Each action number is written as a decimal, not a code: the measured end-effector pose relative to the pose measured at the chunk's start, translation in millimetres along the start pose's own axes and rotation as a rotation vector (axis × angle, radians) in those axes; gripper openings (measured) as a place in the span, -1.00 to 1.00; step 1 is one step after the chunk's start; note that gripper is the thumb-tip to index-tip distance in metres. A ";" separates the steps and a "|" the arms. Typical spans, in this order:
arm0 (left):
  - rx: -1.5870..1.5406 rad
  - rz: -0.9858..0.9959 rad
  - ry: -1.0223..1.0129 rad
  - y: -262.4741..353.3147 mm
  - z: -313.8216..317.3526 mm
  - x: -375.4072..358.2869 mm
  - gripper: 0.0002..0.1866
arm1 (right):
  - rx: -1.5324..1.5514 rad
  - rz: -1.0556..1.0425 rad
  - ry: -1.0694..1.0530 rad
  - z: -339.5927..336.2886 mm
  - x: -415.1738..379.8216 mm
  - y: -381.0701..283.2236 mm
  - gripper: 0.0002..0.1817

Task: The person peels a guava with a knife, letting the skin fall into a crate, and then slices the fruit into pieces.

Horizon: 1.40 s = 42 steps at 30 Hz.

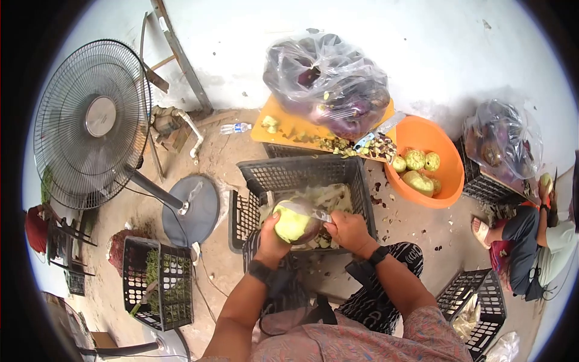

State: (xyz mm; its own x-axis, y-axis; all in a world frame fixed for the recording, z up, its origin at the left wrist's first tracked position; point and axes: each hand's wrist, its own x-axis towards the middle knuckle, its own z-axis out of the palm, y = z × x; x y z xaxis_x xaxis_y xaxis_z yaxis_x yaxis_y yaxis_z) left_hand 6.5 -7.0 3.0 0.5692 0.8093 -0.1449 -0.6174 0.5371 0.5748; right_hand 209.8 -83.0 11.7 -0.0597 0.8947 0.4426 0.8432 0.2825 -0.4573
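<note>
My left hand (272, 240) is closed around a large round vegetable (293, 224), holding it over a black crate. Pale yellow-green flesh shows on the near left of it, and dark purple skin remains on its right side. In my right hand (351, 232) is a knife (321, 215), its metal blade lying against the top of the vegetable; the handle is mostly hidden by my fingers. Below both hands, the black plastic crate (301, 172) holds pale peelings and scraps.
An orange tub (453, 181) with several peeled vegetables stands right of an orange board (265, 123) bearing a bag of purple vegetables (325, 78). Left are a standing fan (99, 120) and a crate of greens (158, 283). Another person (531, 241) sits at the right.
</note>
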 end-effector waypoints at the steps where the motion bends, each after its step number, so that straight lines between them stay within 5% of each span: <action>1: -0.003 -0.013 -0.020 0.3 -0.3 0.2 -0.48 | 0.019 -0.004 0.014 1.8 -1.4 1.5 -0.72; 18: 0.020 -0.028 -0.015 -3.6 12.1 1.7 -0.51 | 0.063 -0.139 0.040 -24.9 11.3 1.2 -0.71; 30: -0.146 0.004 0.068 -8.4 26.0 -11.9 -0.49 | 0.036 0.051 0.007 -31.4 6.7 18.2 -0.74; 42: 0.054 -0.089 -0.031 -3.0 -17.2 3.8 -0.39 | -0.140 -0.199 -0.017 -29.6 15.6 -6.8 -0.71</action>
State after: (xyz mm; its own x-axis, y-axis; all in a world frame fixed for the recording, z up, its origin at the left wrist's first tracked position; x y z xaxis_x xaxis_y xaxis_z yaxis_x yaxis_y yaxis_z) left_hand 1.1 -1.5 -13.1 0.6377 0.7506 -0.1730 -0.5339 0.5926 0.6031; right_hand 218.9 -81.2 44.5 -0.2402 0.8320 0.5001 0.8796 0.4044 -0.2504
